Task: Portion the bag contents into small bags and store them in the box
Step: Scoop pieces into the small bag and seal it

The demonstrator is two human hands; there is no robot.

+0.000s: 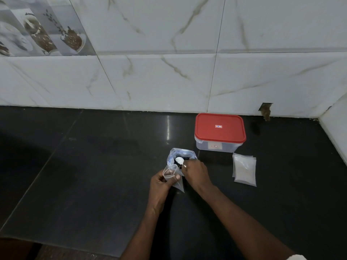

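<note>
- Left hand (163, 182): pinched the limp mouth of 1 small bag (173, 177), held just beside the large bag (180, 153).
- Right hand (196, 171): gripped a spoon (179, 160), its bowl heaped white over the large bag's opening.
- Risk: the small mouth could sag shut, or the spoon could tip in transfer, scattering contents over the dark bench (93, 166).
- Large bag: upright and unsupported, likely to topple if nudged.
- Box (216, 147): red lid (219, 128) on, behind the hands and apart.
- Spare small bags (244, 169): flat, to the right.
</note>
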